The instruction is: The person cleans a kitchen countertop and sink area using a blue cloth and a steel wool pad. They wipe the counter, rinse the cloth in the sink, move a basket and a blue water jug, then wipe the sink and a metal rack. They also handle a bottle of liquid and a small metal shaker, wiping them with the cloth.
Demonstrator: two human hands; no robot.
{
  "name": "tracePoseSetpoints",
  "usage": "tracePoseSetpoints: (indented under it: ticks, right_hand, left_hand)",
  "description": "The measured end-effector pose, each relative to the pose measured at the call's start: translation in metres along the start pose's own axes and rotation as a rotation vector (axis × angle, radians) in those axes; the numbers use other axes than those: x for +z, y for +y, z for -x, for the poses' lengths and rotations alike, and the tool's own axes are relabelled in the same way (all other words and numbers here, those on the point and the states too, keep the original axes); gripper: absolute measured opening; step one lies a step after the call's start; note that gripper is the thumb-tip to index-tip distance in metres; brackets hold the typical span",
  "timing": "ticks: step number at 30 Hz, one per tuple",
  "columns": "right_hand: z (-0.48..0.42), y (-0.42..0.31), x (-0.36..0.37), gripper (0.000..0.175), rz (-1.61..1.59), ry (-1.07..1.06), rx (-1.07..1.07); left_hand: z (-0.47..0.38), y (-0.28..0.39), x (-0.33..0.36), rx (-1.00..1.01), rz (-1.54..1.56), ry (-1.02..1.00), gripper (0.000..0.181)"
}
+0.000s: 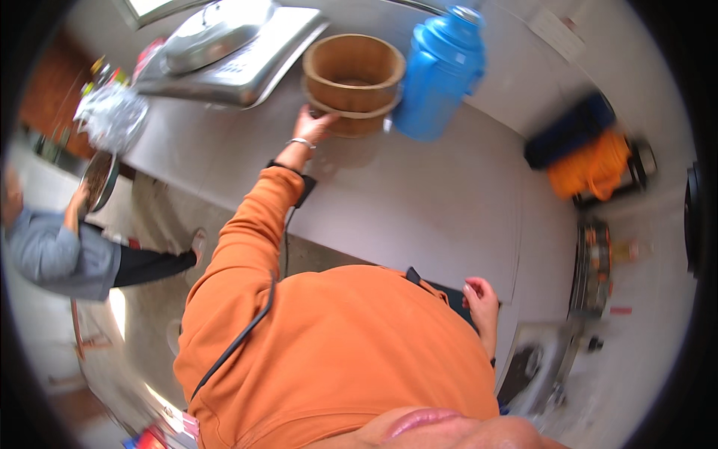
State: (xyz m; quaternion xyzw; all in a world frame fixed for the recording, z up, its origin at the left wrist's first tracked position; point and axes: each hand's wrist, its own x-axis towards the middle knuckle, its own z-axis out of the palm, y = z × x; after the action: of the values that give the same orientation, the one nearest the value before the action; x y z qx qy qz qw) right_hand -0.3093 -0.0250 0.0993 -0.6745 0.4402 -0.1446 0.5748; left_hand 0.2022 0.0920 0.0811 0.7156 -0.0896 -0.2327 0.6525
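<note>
My left hand (314,126) reaches across the pale countertop to a round wooden bucket (353,92). Its thumb lies against the front of the bucket and the fingers curl at the left side, partly hidden. The bucket stands upright, with no contents visible inside. Close by on its right is a blue plastic thermos flask (440,73) with a silvery top. Near my waist, by the counter's front edge, my right hand (479,303) hangs with loosely bent fingers and holds nothing.
A gas stove (235,84) carries a shiny metal lid (219,42). A plastic bag (112,115) lies at the counter's left end. There, another person (61,252) holds a pan (104,182). On the right are an orange cloth (592,163) on a rack and a sink (524,365).
</note>
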Motion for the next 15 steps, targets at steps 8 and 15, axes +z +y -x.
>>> tracePoseSetpoints:
  ticks: [8, 15]
  right_hand:
    - [-0.074, -0.065, 0.004, 0.015, -0.015, -0.151, -0.13]
    - [-0.193, -0.157, 0.096, 0.031, -0.067, -0.222, -0.4]
  left_hand:
    - [-0.002, -0.004, 0.004, 0.323, 0.165, -0.09, 0.082]
    - [-0.019, -0.013, -0.002, 0.399, 0.09, -0.162, 0.105]
